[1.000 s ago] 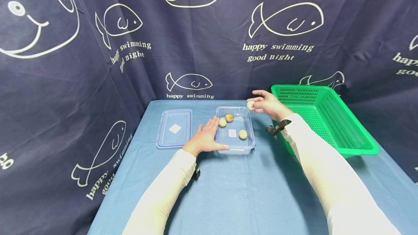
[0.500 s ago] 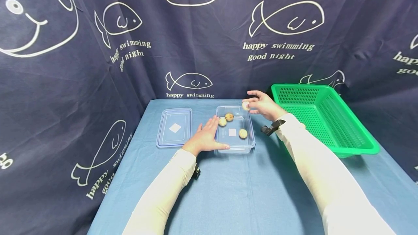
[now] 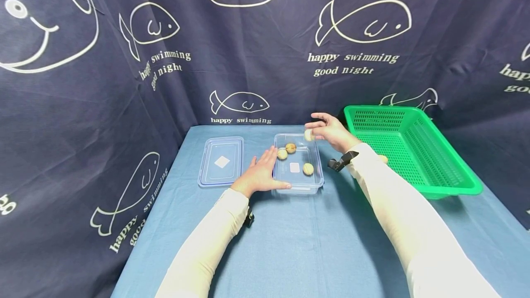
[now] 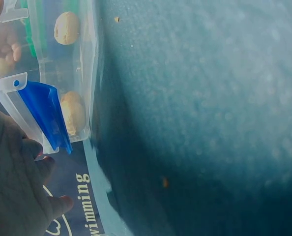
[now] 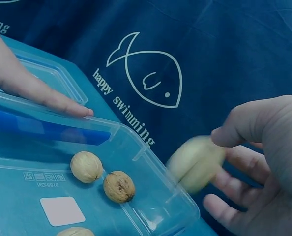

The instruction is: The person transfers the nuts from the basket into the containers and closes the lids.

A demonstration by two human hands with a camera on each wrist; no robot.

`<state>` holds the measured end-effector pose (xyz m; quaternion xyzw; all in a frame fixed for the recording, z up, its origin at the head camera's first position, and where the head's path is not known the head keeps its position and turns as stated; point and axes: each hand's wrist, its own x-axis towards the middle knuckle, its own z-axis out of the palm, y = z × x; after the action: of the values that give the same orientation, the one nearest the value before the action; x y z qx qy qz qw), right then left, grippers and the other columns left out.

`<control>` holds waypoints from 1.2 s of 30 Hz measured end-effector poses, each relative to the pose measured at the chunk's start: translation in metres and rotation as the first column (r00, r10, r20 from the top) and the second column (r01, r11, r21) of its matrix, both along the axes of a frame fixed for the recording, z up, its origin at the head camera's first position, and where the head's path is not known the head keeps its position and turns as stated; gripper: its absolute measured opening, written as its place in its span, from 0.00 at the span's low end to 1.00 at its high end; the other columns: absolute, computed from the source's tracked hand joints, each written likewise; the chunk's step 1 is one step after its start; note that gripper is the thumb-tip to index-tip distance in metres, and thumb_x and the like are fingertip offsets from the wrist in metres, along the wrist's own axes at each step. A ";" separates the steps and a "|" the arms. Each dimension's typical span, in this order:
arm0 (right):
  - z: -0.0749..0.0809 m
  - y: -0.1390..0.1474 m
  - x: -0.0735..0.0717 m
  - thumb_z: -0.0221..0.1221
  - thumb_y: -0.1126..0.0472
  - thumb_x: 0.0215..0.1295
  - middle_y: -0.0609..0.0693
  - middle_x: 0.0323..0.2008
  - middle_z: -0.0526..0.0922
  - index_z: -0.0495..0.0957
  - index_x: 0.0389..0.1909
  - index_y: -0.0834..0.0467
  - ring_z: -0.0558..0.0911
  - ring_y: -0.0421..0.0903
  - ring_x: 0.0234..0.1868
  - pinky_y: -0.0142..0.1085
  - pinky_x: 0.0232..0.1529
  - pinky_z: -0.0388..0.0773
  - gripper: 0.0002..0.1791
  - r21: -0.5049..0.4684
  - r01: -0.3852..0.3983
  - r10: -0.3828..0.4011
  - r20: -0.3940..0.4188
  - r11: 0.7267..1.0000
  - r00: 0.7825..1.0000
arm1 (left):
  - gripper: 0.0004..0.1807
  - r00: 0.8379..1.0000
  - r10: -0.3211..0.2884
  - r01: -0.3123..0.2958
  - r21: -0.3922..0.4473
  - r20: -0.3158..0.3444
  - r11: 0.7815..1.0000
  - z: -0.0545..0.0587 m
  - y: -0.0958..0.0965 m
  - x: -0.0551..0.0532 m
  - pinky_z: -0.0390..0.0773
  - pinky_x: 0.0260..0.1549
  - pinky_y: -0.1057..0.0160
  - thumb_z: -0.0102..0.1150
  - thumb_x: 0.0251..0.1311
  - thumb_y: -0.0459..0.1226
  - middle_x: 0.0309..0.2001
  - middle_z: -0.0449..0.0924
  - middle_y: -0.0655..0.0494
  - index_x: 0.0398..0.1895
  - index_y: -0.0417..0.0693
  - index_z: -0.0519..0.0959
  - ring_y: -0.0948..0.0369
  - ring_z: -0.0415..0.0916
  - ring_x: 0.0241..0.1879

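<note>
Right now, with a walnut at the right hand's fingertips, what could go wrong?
The walnut at the right hand is by the box's far right corner, so it may hit the edge and land outside. Dropped inside, it could knock the other walnuts. The left hand lies against the box's left side; a push there might shift the box.

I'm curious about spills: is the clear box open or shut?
Open: the lid lies apart on the table, leaving the clear box uncovered.
</note>
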<state>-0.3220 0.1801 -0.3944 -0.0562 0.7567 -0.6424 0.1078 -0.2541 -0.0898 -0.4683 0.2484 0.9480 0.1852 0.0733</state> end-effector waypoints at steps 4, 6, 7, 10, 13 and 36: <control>0.001 0.004 0.000 0.56 0.71 0.69 0.65 0.66 0.74 0.58 0.76 0.59 0.81 0.42 0.50 0.52 0.64 0.68 0.36 0.017 0.063 -0.062 -0.040 0.998 0.997 | 0.72 1.000 -0.002 0.002 0.007 -0.002 1.000 0.000 0.001 0.000 0.42 0.74 0.39 0.61 0.45 0.75 0.83 0.34 0.51 0.83 0.48 0.37 0.53 0.36 0.81; 0.001 0.008 0.001 0.56 0.71 0.69 0.66 0.66 0.74 0.58 0.76 0.60 0.82 0.39 0.47 0.48 0.61 0.70 0.35 0.015 0.088 -0.087 -0.062 0.996 0.994 | 0.72 1.000 -0.001 0.001 0.006 -0.005 1.000 -0.001 0.001 0.000 0.42 0.74 0.39 0.61 0.45 0.75 0.83 0.34 0.52 0.83 0.49 0.37 0.53 0.36 0.81; 0.001 0.010 0.001 0.56 0.71 0.69 0.67 0.66 0.74 0.58 0.76 0.60 0.82 0.38 0.46 0.46 0.59 0.71 0.35 0.012 0.095 -0.094 -0.072 0.995 0.993 | 0.72 1.000 -0.001 0.001 0.004 -0.007 1.000 -0.001 0.001 0.000 0.42 0.74 0.39 0.61 0.45 0.75 0.83 0.34 0.52 0.83 0.49 0.37 0.53 0.36 0.81; 0.003 0.018 0.005 0.56 0.71 0.69 0.68 0.65 0.74 0.59 0.75 0.61 0.82 0.37 0.45 0.39 0.54 0.73 0.34 0.003 0.113 -0.113 -0.097 0.994 0.989 | 0.72 1.000 -0.004 0.004 0.002 -0.011 1.000 -0.001 0.001 0.000 0.42 0.74 0.39 0.61 0.46 0.75 0.83 0.34 0.52 0.83 0.49 0.36 0.53 0.37 0.81; 0.007 0.027 0.011 0.57 0.69 0.71 0.68 0.66 0.73 0.59 0.75 0.61 0.82 0.35 0.46 0.35 0.51 0.74 0.34 0.006 0.122 -0.121 -0.111 0.992 0.986 | 0.72 1.000 -0.009 0.009 0.007 -0.008 1.000 -0.001 0.001 0.000 0.42 0.74 0.39 0.62 0.46 0.74 0.83 0.34 0.51 0.83 0.48 0.36 0.53 0.36 0.81; 0.006 0.129 0.058 0.59 0.74 0.68 0.40 0.41 0.89 0.72 0.57 0.49 0.85 0.34 0.40 0.26 0.42 0.80 0.22 -0.252 0.176 -0.215 -0.137 0.952 0.967 | 0.72 1.000 -0.004 0.004 0.024 -0.001 1.000 0.000 0.000 0.001 0.41 0.74 0.39 0.63 0.45 0.74 0.83 0.34 0.52 0.83 0.46 0.39 0.54 0.36 0.81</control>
<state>-0.2638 0.3093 -0.3885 -0.0455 0.6823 -0.7292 -0.0262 -0.2532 -0.0900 -0.4683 0.2513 0.9452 0.1964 0.0703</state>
